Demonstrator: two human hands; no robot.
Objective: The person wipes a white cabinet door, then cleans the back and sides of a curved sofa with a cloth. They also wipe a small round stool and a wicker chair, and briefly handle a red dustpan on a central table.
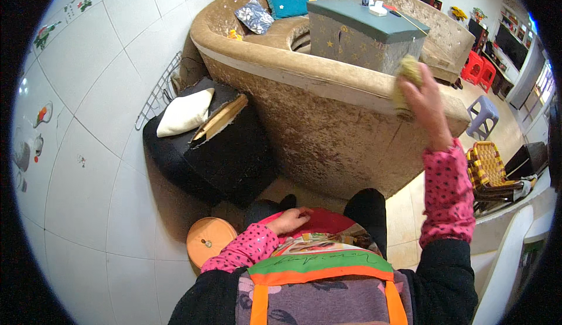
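My right hand (423,99) is closed around a yellowish-green cloth (409,77) and presses it against the top edge of the curved brown velvet sofa's back (307,68), near its right end. Part of the cloth hangs over the sofa's outer side. My left hand (290,221) rests, with fingers loosely spread, on the front of the apron (320,261) I wear, holding nothing that I can see. Pink dotted sleeve covers are on both forearms.
A black upholstered seat (219,162) with a torn edge and a white cushion (186,112) stands ahead on the left. A round orange stool (210,240) is by my left elbow. Woven chairs (489,162) and a grey plastic stool (483,115) stand at right.
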